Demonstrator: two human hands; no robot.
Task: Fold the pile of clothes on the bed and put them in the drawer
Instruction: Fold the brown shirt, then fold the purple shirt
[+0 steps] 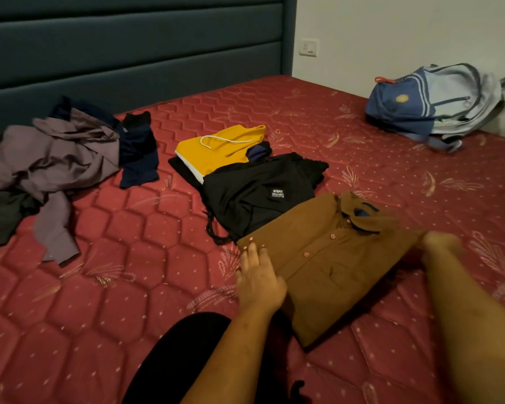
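Note:
A folded brown button shirt [327, 258] lies on the red mattress [129, 272] in front of me, its far end overlapping a folded black garment [254, 196]. My left hand [258, 278] rests flat with straight fingers on the shirt's left edge. My right hand [440, 246], blurred, is at the shirt's right edge near the collar; its grip is unclear. A folded yellow garment [219, 148] with a white cord sits behind the black one. An unfolded pile of grey, navy and dark clothes [50, 167] lies at the left. No drawer is in view.
A blue and grey backpack [438, 109] lies at the bed's far right corner by the white wall. A dark teal headboard [129, 48] runs along the back. My knee in black cloth [187, 354] is at the bottom.

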